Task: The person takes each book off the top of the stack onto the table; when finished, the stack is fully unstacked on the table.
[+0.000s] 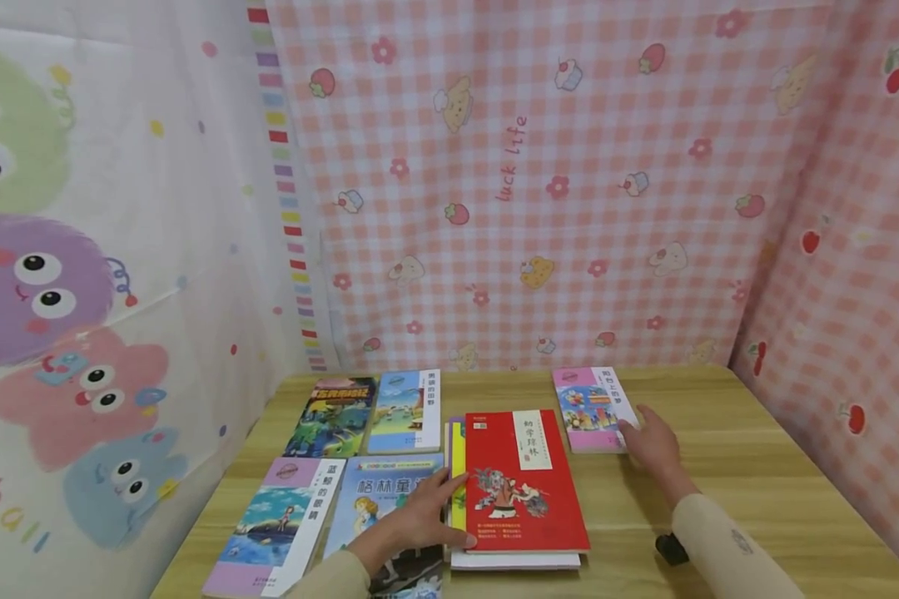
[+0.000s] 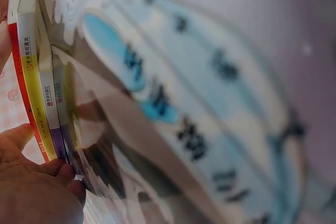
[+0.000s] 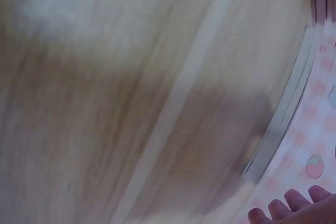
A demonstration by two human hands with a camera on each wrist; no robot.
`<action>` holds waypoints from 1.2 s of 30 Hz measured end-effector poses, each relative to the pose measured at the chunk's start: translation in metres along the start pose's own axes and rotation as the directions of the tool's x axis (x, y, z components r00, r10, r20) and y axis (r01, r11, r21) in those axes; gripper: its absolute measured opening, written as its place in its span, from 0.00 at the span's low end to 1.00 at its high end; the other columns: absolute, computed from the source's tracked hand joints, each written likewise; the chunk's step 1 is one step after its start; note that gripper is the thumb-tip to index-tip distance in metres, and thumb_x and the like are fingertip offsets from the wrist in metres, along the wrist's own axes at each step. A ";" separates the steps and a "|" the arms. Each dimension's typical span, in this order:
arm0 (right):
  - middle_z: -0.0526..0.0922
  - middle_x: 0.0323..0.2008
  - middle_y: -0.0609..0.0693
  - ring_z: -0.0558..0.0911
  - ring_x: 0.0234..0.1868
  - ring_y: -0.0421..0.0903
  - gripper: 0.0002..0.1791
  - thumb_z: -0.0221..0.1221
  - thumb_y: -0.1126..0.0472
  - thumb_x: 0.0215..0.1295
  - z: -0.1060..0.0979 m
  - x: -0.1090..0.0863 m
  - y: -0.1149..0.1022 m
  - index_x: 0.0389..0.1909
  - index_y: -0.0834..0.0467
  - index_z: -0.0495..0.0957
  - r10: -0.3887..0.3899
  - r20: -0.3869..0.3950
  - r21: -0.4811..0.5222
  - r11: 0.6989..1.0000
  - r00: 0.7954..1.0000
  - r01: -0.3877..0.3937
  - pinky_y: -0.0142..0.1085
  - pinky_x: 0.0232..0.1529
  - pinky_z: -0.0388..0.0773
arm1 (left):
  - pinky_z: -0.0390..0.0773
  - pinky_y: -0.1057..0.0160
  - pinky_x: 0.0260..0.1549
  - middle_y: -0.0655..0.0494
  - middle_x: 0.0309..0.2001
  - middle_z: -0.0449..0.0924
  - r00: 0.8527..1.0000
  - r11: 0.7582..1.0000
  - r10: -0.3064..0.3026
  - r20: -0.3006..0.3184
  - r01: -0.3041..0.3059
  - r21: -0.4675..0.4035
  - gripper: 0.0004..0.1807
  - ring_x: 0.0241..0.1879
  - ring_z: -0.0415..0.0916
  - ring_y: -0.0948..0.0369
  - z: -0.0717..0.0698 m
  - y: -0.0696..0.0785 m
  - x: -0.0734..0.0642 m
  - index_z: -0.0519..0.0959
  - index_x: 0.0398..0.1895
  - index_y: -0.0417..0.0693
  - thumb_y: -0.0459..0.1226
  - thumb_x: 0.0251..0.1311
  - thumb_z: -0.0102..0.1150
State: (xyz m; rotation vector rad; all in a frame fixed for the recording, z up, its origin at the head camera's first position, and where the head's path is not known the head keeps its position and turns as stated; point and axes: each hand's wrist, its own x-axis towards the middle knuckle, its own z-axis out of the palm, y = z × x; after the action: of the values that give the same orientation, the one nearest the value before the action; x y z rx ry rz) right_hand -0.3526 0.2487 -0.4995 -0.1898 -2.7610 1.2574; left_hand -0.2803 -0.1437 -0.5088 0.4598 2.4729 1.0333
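A stack of books lies at the table's middle, topped by a red book [image 1: 520, 507] with a yellow one [image 1: 459, 449] peeking out at its left. My left hand [image 1: 419, 520] touches the stack's left side, thumb at the red cover's lower corner. In the left wrist view the fingers [image 2: 65, 174] meet the red, yellow, white and purple spines [image 2: 50, 98]. At the back right lies a pink-and-white book [image 1: 588, 412]. My right hand [image 1: 653, 445] is at that book's right edge, fingers relaxed; the right wrist view shows several fingertips [image 3: 296, 200] near its edge [image 3: 281, 114].
Left of the stack lie a blue fairy-tale book [image 1: 378, 499], a lake-cover book [image 1: 277, 516], a dark green book [image 1: 337, 416] and a light blue one [image 1: 404, 416]. A small black object [image 1: 671, 549] shows beside my right sleeve. Patterned curtains [image 1: 532, 233] border the wooden table [image 1: 757, 466].
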 end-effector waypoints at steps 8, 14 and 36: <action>0.62 0.66 0.76 0.67 0.65 0.70 0.33 0.53 0.60 0.74 0.015 -0.013 -0.018 0.71 0.76 0.55 -0.078 0.064 0.154 0.986 0.995 0.068 0.56 0.60 0.72 | 0.50 0.28 0.64 0.41 0.77 0.47 1.000 0.996 0.027 -0.004 -0.027 0.086 0.51 0.74 0.42 0.36 -0.005 -0.003 -0.001 0.59 0.77 0.54 0.55 0.52 0.73; 0.70 0.62 0.75 0.75 0.59 0.65 0.30 0.54 0.64 0.73 0.031 -0.034 -0.025 0.69 0.76 0.60 -0.080 0.107 0.321 0.946 0.991 0.042 0.42 0.47 0.82 | 0.44 0.32 0.69 0.42 0.78 0.45 1.000 0.984 0.028 0.014 -0.030 0.174 0.54 0.76 0.38 0.40 -0.013 -0.008 -0.001 0.57 0.78 0.53 0.57 0.50 0.73; 0.73 0.59 0.70 0.82 0.47 0.53 0.34 0.62 0.61 0.68 0.055 -0.099 -0.026 0.69 0.71 0.62 0.151 0.274 0.450 0.852 0.950 -0.266 0.46 0.44 0.84 | 0.36 0.34 0.70 0.43 0.79 0.40 0.997 0.985 0.043 0.060 -0.053 0.164 0.55 0.77 0.34 0.41 -0.014 -0.015 0.000 0.52 0.80 0.55 0.56 0.53 0.72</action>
State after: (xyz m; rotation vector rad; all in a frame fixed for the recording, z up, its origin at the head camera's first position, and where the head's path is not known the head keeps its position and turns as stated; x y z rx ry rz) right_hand -0.2644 0.1756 -0.5199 -0.3273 -2.5367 2.1053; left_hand -0.2889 -0.1623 -0.5113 0.5946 2.5186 0.8241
